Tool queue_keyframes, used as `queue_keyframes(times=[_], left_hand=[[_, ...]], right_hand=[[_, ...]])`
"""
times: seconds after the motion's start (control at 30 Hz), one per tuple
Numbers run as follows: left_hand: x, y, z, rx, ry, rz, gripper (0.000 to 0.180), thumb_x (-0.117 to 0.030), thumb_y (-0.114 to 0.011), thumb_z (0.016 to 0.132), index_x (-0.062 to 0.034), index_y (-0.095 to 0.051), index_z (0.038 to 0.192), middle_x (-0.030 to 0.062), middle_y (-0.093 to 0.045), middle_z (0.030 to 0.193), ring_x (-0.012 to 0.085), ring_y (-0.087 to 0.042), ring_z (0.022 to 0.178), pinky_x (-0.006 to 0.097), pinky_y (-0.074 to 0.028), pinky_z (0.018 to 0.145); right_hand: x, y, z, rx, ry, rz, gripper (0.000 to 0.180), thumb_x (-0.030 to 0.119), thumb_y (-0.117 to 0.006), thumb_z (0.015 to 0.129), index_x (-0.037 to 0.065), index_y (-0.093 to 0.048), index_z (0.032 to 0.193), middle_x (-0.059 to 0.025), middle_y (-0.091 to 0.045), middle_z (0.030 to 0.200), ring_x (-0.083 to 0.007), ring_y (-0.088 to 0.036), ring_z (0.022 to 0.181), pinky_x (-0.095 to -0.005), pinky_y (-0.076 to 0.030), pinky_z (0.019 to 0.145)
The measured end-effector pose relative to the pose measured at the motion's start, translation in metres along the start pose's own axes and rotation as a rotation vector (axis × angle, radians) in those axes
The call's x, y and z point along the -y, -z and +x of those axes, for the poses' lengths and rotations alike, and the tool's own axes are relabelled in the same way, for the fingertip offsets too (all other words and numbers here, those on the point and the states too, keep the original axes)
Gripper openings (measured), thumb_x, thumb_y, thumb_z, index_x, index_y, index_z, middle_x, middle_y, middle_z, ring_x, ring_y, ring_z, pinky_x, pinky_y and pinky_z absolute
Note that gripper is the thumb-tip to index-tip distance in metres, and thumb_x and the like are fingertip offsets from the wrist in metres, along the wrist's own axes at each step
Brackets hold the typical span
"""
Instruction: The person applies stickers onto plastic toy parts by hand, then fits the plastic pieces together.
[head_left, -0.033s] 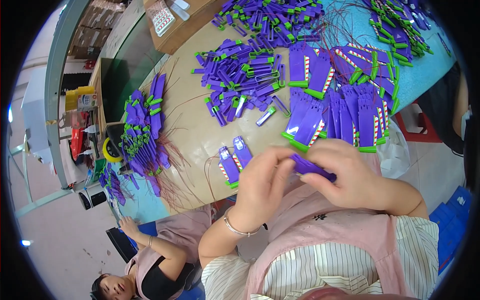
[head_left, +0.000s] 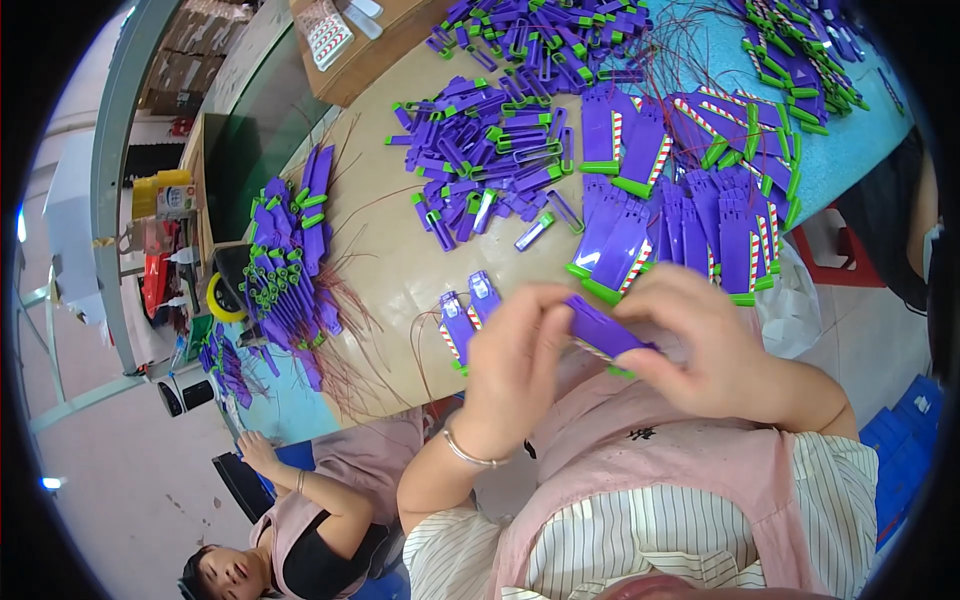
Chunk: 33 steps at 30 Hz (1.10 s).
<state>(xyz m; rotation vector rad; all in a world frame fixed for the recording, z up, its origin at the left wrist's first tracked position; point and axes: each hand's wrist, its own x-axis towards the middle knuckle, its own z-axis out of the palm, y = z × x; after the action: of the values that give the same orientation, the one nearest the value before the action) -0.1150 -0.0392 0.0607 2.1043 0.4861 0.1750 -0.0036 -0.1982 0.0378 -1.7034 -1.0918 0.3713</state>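
Both my hands are raised over the table's near edge around one flat purple plastic piece. It slants down to the right, with a striped strip along its lower side and a bit of green at its lower end. My left hand pinches its upper left end. My right hand grips the other end between thumb and curled fingers, which partly hide it. Left of my left hand lie two similar purple pieces with red-and-white striped edges. Behind my right hand, purple panels with green ends are laid out in overlapping rows.
Purple-and-green looped parts are heaped mid-table. A bundle with thin red wires lies at the left, beside a yellow tape roll. A cardboard box holds striped stickers. Another person's hand rests at the lower left.
The purple piece has turned in my hands, so more of its flat face and its striped edge show. My left hand has shifted slightly left.
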Motion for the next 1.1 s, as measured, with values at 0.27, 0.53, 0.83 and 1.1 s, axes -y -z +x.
queue_keyframes(times=[0.27,0.53,0.83,1.1], left_hand=[[0.062,0.009,0.035,-0.271,-0.222,0.605,0.017,-0.008,-0.070,0.074,-0.0049,-0.060,0.088,0.0110,-0.058,0.092,0.0304,-0.053,0.087,0.040,-0.041,0.076],[0.065,-0.007,0.048,-0.185,-0.196,0.309,0.018,0.000,-0.071,0.071,-0.0012,-0.057,0.083,0.0125,-0.055,0.083,0.0291,-0.053,0.078,0.038,-0.044,0.071],[0.017,-0.019,0.017,-0.008,0.154,-0.728,0.011,-0.007,-0.058,0.091,-0.0004,-0.051,0.097,0.0054,-0.058,0.093,0.0106,-0.057,0.071,0.022,-0.047,0.066],[0.002,-0.028,0.010,0.055,-0.015,-0.732,0.044,-0.001,-0.054,0.092,-0.0009,-0.040,0.133,0.0084,-0.054,0.095,0.0103,-0.056,0.073,0.022,-0.049,0.064]], right_hand=[[-0.010,0.043,-0.021,-0.191,-0.315,-0.622,0.066,-0.001,-0.072,0.068,0.005,-0.045,0.128,-0.0173,-0.046,0.105,-0.0353,-0.051,0.094,-0.0409,-0.042,0.079],[-0.029,0.038,-0.021,-0.249,-0.360,-0.463,0.085,-0.012,-0.067,0.066,0.011,-0.034,0.142,-0.0170,-0.048,0.111,-0.0299,-0.055,0.094,-0.0364,-0.045,0.079],[-0.011,0.019,0.009,-0.078,-0.346,0.607,0.082,-0.006,-0.055,0.084,0.005,-0.004,0.148,-0.0141,-0.057,0.097,-0.0157,-0.058,0.076,-0.0275,-0.051,0.064],[-0.006,0.012,0.007,0.113,-0.349,0.921,0.079,-0.008,-0.049,0.086,0.009,-0.002,0.148,-0.0179,-0.047,0.122,-0.0149,-0.058,0.077,-0.0248,-0.052,0.055]])
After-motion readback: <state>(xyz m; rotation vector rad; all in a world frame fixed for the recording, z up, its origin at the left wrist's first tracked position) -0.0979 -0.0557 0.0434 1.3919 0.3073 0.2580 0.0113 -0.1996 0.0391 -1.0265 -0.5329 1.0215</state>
